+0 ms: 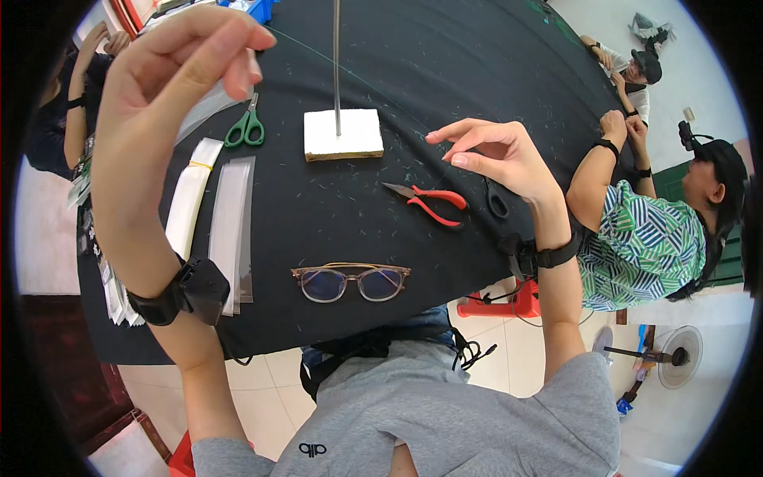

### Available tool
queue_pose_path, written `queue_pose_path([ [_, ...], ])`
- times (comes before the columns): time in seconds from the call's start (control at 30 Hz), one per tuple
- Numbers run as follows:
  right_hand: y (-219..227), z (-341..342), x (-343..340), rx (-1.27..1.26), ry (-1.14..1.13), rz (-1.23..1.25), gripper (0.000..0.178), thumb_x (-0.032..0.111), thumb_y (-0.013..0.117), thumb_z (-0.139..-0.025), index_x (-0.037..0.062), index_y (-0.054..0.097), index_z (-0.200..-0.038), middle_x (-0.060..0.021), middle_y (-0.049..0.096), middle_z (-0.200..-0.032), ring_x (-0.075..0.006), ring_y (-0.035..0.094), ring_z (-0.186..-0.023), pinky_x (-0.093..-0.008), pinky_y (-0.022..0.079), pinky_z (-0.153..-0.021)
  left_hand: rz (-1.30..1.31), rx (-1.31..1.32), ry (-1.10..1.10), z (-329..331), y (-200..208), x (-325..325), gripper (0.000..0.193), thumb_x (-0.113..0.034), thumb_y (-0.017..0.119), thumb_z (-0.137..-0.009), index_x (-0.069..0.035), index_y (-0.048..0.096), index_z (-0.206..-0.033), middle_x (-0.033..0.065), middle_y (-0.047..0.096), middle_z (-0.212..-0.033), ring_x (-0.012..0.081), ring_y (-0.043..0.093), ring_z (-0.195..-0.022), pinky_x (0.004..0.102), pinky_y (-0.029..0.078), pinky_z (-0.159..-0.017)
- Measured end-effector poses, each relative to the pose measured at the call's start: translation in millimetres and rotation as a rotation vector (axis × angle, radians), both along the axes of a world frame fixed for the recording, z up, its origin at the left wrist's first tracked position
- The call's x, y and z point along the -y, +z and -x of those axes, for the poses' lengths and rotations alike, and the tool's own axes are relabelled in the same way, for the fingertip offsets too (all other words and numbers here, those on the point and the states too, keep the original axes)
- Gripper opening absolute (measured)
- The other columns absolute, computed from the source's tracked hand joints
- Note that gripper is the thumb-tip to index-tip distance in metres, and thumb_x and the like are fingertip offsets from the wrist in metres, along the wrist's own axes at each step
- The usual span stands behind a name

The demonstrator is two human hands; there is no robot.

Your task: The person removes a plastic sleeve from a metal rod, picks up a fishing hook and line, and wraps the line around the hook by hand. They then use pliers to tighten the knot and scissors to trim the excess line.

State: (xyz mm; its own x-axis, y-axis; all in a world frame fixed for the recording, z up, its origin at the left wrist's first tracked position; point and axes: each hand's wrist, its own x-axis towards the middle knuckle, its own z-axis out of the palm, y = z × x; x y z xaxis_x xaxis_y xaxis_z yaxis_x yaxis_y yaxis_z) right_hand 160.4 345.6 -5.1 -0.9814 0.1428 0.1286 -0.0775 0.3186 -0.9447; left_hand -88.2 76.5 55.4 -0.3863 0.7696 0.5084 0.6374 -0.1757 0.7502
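My left hand [187, 71] is raised at the upper left, its thumb and fingers pinched together. From its fingertips a thin green thread [350, 70] slants down across the black cloth towards my right hand [501, 155]. The right fingers are curled, with thumb and fingertips close together where the thread reaches them. Pliers with red handles [433, 199] lie just below the right hand, and a black-handled tool [497, 199], partly hidden, is under its wrist. Between my hands, a white block [343, 133] bears an upright metal rod [337, 63]. Green-handled scissors [246, 129] lie near my left hand.
Eyeglasses [351, 283] rest near the front edge of the black-covered table [358, 230]. Clear plastic sleeves [230, 230] and a banded white bundle [191, 195] lie beside my left forearm. People sit at the right [652, 230] and far left [63, 119]. Fine thread scraps dot the cloth.
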Motion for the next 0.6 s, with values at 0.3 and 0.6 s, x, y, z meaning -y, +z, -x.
queue_pose_path([
  [0.3, -19.4, -3.9, 8.6, 0.052, -0.006, 0.194, 0.009, 0.007, 0.067, -0.088, 0.0001, 0.072, -0.093, -0.0152, 0.071, -0.105, -0.0225, 0.068, -0.100, -0.0326, 0.053, -0.091, -0.055, -0.094, -0.006, 43.5, -5.4, 22.9, 0.027, -0.028, 0.053, -0.100, -0.006, 0.064, -0.110, -0.0009, 0.055, -0.087, 0.0066, 0.053, -0.087, 0.0208, 0.036, -0.084],
  [0.6, -30.7, -2.6, 29.6, 0.072, 0.054, 0.485, 0.011, 0.010, 0.055, -0.097, 0.0008, 0.060, -0.098, -0.0226, 0.070, -0.099, -0.0331, 0.069, -0.098, -0.0427, 0.054, -0.089, -0.055, 0.094, 0.015, 75.3, -9.6, 34.2, 0.030, -0.021, 0.053, -0.100, -0.003, 0.061, -0.123, -0.0008, 0.053, -0.091, 0.0092, 0.052, -0.094, 0.0210, 0.036, -0.093],
])
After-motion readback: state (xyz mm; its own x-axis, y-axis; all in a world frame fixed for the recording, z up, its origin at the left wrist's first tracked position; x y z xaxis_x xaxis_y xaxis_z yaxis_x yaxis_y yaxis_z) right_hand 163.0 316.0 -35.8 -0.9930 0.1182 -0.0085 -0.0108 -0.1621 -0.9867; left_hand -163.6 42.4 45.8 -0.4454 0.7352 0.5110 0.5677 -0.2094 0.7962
